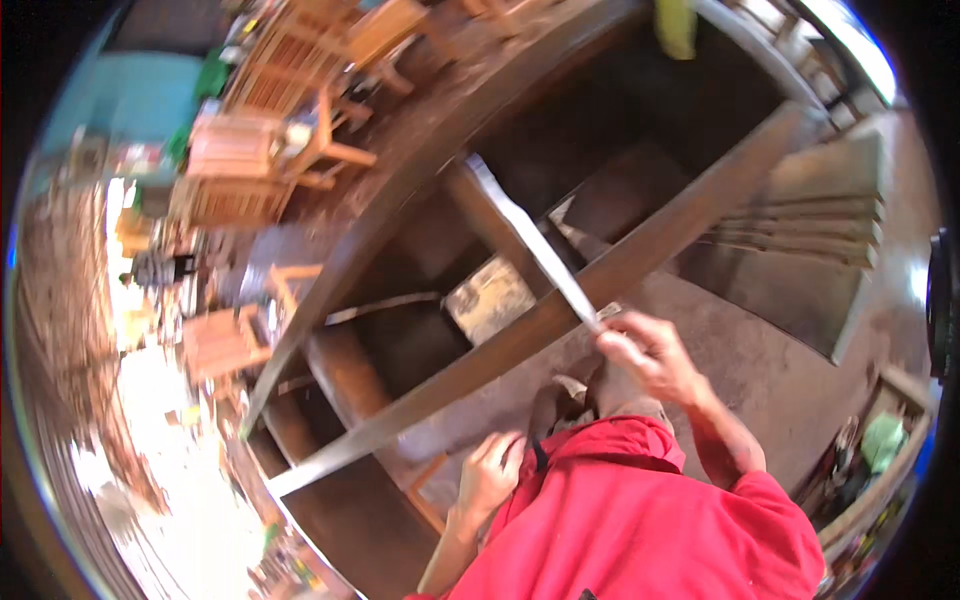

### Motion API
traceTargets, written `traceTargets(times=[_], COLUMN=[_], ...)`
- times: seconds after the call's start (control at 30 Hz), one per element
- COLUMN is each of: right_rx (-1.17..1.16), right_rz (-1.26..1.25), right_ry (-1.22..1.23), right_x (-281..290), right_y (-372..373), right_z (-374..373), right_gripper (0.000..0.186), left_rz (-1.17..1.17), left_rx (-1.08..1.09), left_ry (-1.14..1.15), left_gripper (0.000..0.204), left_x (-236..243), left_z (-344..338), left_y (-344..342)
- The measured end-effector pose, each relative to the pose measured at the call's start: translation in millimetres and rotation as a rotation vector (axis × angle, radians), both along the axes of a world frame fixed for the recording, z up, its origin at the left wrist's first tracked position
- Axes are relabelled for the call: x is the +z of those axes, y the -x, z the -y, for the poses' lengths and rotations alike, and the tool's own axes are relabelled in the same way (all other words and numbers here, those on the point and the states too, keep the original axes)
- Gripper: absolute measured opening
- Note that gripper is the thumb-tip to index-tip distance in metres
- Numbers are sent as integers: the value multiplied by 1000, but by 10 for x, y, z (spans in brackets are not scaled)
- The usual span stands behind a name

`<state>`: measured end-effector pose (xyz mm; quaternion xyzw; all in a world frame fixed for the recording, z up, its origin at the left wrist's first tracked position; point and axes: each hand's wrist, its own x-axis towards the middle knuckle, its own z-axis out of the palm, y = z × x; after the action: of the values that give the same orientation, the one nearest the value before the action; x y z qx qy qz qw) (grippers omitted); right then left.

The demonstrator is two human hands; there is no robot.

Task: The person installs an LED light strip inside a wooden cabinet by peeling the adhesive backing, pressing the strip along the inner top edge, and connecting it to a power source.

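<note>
Right hand is gripping a narrow pale strip over brown wooden framework — best held straight; left hand is hovering curled, contents unclear.

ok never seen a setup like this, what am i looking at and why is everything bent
There's no machine: it's a person working bare-handed. The single picture comes from a wide fisheye camera worn on their head, looking down, so straight edges curve. The red shirt is the wearer's. Their right hand holds one end of a pale flat strip, which extends over a dark wooden frame. Their left hand is near the waist, with nothing visible in it.
</note>
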<state>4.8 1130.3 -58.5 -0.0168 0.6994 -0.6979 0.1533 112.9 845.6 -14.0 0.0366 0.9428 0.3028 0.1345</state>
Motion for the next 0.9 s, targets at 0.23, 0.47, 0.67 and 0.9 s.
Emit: traceTargets(times=[0.23,0.47,0.67,0.9], right_rx=[-169,-727,7,547], right_rz=[-85,-808,-1096,-548], right_ry=[-76,-281,-405,-481], right_x=[93,635,807,390], right_y=[-214,-744,-1606,-1705], right_z=[160,645,1277,2201], right_gripper=[27,37,35,48], left_rz=[22,-100,-554,-394], left_rx=[106,354,922,657], left_ry=[-50,-53,-306,-395], left_gripper=[15,18,18,15], left_x=[-130,-144,-216,-675], left_z=[323,1195,2098,1736], left_y=[-684,-1362,-1409,-1425])
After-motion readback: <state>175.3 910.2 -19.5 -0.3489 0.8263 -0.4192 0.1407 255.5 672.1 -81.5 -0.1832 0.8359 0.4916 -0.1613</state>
